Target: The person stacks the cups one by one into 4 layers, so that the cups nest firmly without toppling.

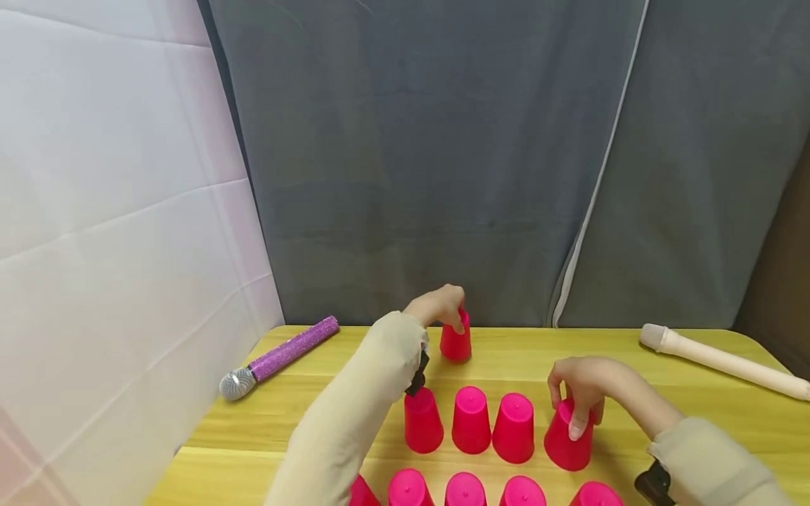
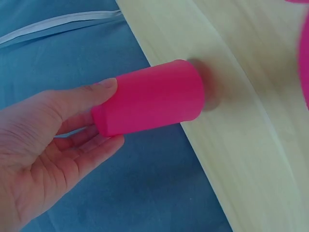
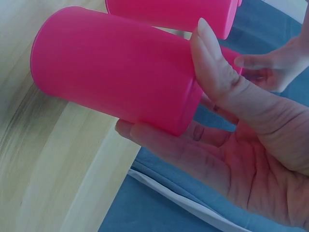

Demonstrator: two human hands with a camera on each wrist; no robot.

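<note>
Smooth wooden table (image 1: 304, 414); left hand (image 1: 436, 306) pinches far tapered plastic cup (image 1: 456, 343), right hand (image 1: 585, 386) grips tilted cup (image 1: 567, 441).

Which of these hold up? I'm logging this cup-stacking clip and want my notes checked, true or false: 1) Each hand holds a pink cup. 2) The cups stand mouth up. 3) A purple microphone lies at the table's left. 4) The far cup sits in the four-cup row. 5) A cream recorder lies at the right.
1) True: the left hand grips the far cup, and the right hand grips the end cup of the row.
2) False: they stand mouth down.
3) True: the purple microphone lies there.
4) False: it stands alone, behind that row.
5) True: the cream recorder lies at the table's right.
</note>
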